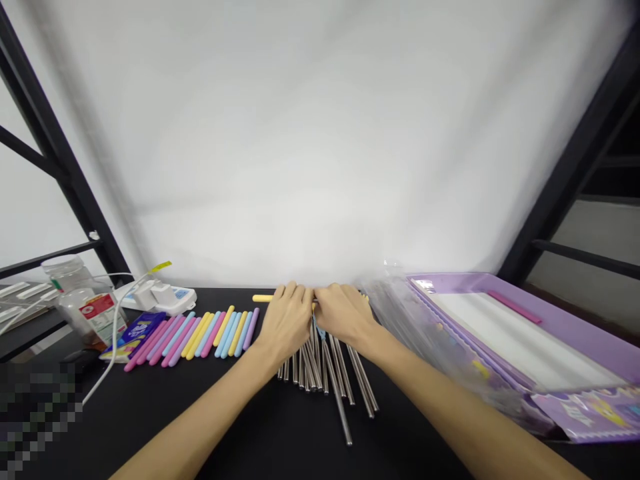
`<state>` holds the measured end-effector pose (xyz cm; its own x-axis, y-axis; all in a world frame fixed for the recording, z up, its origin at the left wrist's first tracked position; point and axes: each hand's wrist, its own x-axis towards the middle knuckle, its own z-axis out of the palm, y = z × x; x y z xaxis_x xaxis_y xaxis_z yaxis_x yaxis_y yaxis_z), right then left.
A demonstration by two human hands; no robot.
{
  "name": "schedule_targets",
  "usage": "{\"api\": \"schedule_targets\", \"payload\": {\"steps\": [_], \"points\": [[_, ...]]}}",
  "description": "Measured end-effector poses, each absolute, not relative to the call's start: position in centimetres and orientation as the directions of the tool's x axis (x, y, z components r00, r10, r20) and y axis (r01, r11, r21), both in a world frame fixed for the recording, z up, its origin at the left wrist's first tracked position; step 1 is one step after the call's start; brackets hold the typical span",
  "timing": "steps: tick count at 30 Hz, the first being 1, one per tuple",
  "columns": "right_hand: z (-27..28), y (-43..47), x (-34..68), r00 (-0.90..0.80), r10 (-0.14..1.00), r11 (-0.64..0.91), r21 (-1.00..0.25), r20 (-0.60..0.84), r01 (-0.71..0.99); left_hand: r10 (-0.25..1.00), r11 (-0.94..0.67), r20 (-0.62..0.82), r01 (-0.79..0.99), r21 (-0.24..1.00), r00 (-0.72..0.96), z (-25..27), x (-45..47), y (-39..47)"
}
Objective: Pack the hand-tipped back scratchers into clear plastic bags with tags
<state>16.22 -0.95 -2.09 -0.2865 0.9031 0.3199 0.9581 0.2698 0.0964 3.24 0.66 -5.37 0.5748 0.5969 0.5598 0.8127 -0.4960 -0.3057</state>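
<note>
Black worktop [215,400] — left hand [289,317] and right hand [345,310] side by side, closed around a yellow stick [262,299].

From the hands, an open purple box [565,320] with a pale inside lies toward 3 to 4 o'clock, crumpled clear plastic wrap [407,320] along its near side; a clear jar [83,303] leans at 9 o'clock, just beside a white power strip [183,300]. Shiny metal rods [346,423] fan out beneath both hands toward 6 o'clock, one reaching farthest. Pink, lilac, blue and yellow coloured sticks [205,335] lie in a slanted row at 9 o'clock — between jar and left hand. The yellow stick's rounded end points to 9 o'clock; the fingers cover its middle.
</note>
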Motion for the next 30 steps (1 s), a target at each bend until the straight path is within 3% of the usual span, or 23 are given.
{"api": "schedule_targets", "payload": {"steps": [7,10,20,25,30], "points": [[-0.6,0.4,23.7,-0.085,0.945,0.064,0.078,0.316,0.995,0.706,-0.216,0.619,0.937,-0.274,0.343,-4.1,-7.1,4.4],[0.5,0.4,28.0,-0.033,0.947,-0.006,0.120,0.318,0.993,0.719,-0.176,0.634,0.957,-0.231,0.286,-3.9,-10.2,4.8],[0.7,-0.4,33.1,-0.028,0.961,-0.007,0.129,0.274,0.992,0.828,-0.062,0.538,0.979,-0.195,0.159,-2.8,-9.8,4.0],[0.8,-1.3,28.5,-0.086,0.975,0.054,0.157,0.207,0.986,0.888,-0.229,0.361,0.954,-0.192,0.286,-1.8,-5.8,3.2],[0.5,-2.2,22.0,-0.171,0.930,0.093,0.241,0.327,0.966,0.840,-0.458,0.243,0.874,-0.159,0.485,-1.4,-0.5,2.1]]}}
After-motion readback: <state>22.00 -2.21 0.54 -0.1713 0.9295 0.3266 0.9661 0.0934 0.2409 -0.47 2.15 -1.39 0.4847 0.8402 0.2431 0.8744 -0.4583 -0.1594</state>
